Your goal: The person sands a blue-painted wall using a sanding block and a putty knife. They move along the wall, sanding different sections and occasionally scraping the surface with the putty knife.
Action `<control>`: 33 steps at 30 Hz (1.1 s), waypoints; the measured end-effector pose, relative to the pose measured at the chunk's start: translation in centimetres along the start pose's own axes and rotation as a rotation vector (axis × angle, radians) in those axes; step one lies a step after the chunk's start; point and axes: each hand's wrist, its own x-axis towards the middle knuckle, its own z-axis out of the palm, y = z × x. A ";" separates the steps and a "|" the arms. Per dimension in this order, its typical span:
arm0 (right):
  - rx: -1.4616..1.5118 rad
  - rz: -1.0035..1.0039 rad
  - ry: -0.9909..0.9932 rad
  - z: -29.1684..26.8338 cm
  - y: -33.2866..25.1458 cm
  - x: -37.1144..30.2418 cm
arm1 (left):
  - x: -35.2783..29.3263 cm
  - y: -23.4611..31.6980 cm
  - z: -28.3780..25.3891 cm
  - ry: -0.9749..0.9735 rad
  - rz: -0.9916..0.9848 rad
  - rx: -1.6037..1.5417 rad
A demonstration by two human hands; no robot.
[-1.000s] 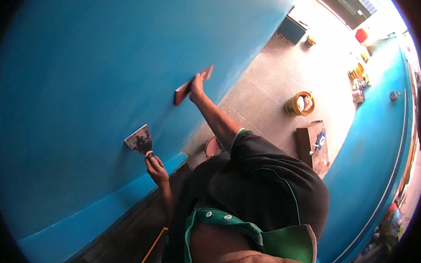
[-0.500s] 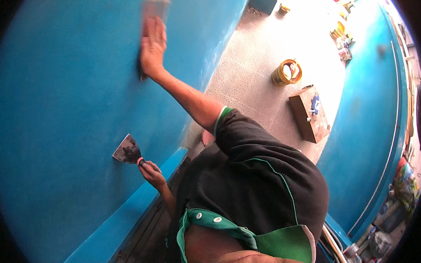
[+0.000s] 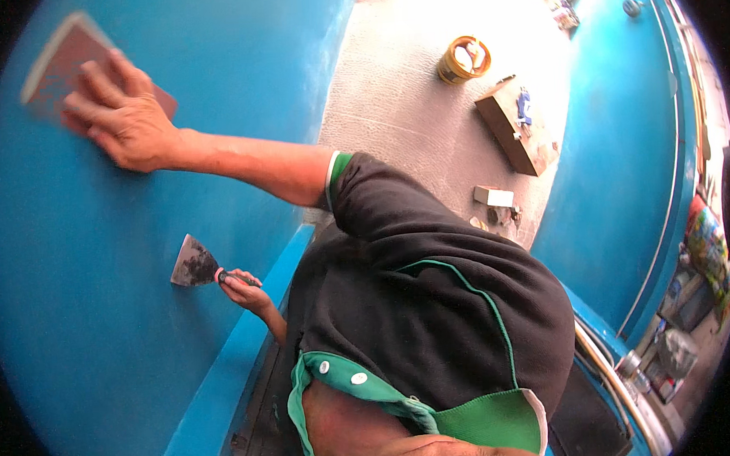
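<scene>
My left hand [image 3: 244,290] is closed round the handle of a putty knife [image 3: 194,264] with a wide, dark-smeared blade. The blade lies close to the blue wall [image 3: 100,321]; whether it touches cannot be told. Farther up, my right hand [image 3: 128,116] presses a flat reddish-brown rectangular sheet [image 3: 57,74], which looks like sandpaper, against the wall. Its fingers spread over the back of the sheet, whose pale far edge is blurred by motion. The right arm is stretched out across the front of my dark shirt.
On the pale floor [image 3: 375,89] stand a yellow bucket [image 3: 454,65] with white things inside, a brown box [image 3: 511,128] with a blue item on top, and a small white box [image 3: 494,195]. Another blue wall [image 3: 616,184] runs along the right, with clutter [image 3: 680,353] beyond it.
My right hand has swept the sheet left and down across the wall. The putty knife stays in my left hand near the same spot. The view has shifted, showing the small white box.
</scene>
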 end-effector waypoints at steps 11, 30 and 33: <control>0.155 1.037 0.288 2.2 19.7 -18.5 | -0.7 0.5 -0.6 0.029 -0.012 0.016; -0.146 -0.152 -0.009 0.3 3.2 7.4 | -0.5 0.5 -0.8 0.041 0.044 0.050; -0.060 0.496 0.313 0.9 12.3 -0.9 | -0.6 -0.9 -1.4 0.054 0.060 0.063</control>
